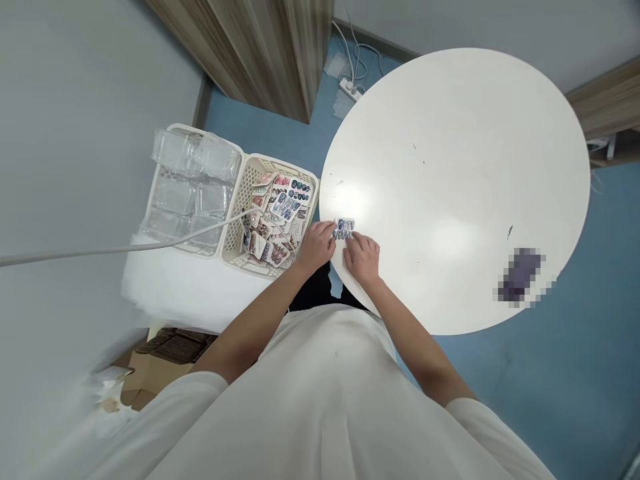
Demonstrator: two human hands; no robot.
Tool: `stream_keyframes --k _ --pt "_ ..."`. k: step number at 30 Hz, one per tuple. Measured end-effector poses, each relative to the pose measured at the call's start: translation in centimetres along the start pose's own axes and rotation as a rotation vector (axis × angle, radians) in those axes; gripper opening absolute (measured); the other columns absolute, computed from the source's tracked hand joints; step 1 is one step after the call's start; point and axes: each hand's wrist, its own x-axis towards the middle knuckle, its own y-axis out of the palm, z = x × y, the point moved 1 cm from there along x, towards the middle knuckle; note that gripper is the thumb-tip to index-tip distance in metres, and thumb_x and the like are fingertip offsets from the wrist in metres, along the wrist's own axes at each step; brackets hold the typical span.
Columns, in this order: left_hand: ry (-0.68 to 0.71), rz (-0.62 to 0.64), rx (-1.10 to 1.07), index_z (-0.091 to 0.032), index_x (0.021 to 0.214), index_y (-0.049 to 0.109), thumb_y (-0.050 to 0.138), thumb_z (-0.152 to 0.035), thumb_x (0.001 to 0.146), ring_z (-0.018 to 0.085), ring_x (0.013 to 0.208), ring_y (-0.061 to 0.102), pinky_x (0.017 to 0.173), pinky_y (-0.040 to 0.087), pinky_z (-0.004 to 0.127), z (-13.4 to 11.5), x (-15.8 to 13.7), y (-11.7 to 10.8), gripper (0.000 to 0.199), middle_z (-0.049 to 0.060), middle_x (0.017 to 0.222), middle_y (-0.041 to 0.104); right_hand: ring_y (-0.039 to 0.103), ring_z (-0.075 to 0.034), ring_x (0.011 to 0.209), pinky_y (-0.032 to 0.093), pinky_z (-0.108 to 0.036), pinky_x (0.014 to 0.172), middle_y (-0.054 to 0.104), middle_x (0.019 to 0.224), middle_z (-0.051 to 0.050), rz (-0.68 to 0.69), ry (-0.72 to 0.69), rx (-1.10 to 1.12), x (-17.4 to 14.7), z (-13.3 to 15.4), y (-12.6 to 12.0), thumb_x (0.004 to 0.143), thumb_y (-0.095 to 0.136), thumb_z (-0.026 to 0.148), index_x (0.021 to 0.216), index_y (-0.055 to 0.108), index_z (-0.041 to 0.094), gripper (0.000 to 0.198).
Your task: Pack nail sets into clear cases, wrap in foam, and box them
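Note:
A small card of press-on nails [343,228], with two rows of dark, bluish, glittery nails, lies at the near left edge of the round white table [450,153]. My left hand [318,245] has its fingertips closed on the card's left edge. From the lower right, my right hand [363,257] grips the card's near edge with bent fingers. To the left of my hands, a cream basket [234,230] contains many similar nail cards [273,227] in a loose pile.
Beside that basket, another basket [155,190] carries stacked clear plastic boxes [175,193]. A pale cable [150,247] crosses over both baskets. A blurred dark object [521,275] lies on the table's right. A power strip [350,89] is on the blue floor.

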Motion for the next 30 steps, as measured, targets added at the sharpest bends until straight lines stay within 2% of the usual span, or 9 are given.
stream_keyframes --k 5,10,19,26,30 --pt "-0.024 -0.011 0.037 -0.016 0.126 0.046 0.041 -0.021 0.083 0.026 0.118 0.040 0.101 0.030 0.040 -0.4 -0.7 0.1 0.044 0.009 0.127 0.050 0.040 -0.027 0.112 0.026 -0.043 0.094 0.048 0.128 -0.009 0.014 0.012 0.004 -0.1 0.1 -0.1 0.086 0.040 0.026 0.115 0.054 0.022 0.032" --pt "-0.050 0.001 0.030 -0.016 0.125 0.048 0.040 -0.021 0.083 0.025 0.118 0.040 0.102 0.028 0.041 -0.4 -2.0 0.8 0.043 0.009 0.126 0.051 0.040 -0.028 0.114 0.025 -0.044 0.094 0.047 0.130 -0.010 0.017 0.002 0.002 -0.6 0.2 0.1 0.085 0.041 0.026 0.122 0.049 0.022 0.038" --pt "-0.025 0.028 0.040 -0.017 0.126 0.047 0.040 -0.022 0.083 0.027 0.119 0.038 0.100 0.027 0.042 -0.7 -1.1 0.9 0.044 0.009 0.130 0.049 0.041 -0.027 0.111 0.024 -0.044 0.094 0.047 0.132 -0.008 -0.037 0.023 -0.046 -0.2 0.1 0.2 0.087 0.036 0.026 0.122 0.049 0.022 0.037" --pt "-0.034 0.007 0.047 -0.016 0.127 0.045 0.041 -0.023 0.082 0.026 0.120 0.038 0.101 0.026 0.041 -0.8 -1.6 1.1 0.046 0.008 0.132 0.047 0.039 -0.029 0.115 0.024 -0.046 0.095 0.044 0.134 -0.009 -0.026 0.042 0.000 -0.4 0.0 0.1 0.086 0.038 0.028 0.125 0.047 0.022 0.040" --pt "-0.042 -0.021 0.048 -0.016 0.128 0.045 0.043 -0.023 0.081 0.027 0.120 0.038 0.101 0.027 0.042 -1.0 -2.1 1.1 0.047 0.009 0.132 0.047 0.040 -0.028 0.115 0.025 -0.046 0.095 0.045 0.133 -0.009 -0.070 0.049 -0.001 -1.0 -0.3 -0.6 0.086 0.040 0.030 0.124 0.047 0.022 0.040"
